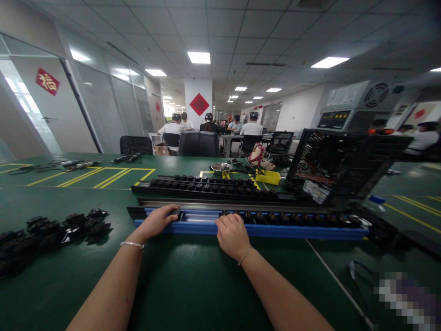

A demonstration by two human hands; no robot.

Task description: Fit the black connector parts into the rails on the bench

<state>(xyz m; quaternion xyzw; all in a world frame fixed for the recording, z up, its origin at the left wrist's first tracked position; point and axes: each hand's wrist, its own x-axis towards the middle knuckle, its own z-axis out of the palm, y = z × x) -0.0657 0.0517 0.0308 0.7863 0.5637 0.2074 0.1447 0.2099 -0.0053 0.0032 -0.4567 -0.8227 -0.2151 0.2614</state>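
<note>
As the blue rail on the desk probably keeps the row of black parts aligned, the left hand pinches a black round piece near the rail's left end; the right hand curls beside the row, its grip hidden.

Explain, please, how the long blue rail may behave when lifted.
The blue rail is probably stiff, since its long edge looks straight. It may feel heavier toward the right, where the row of dark parts sits. Tilting might make those parts slide, though whether they are fixed cannot be seen.
</note>
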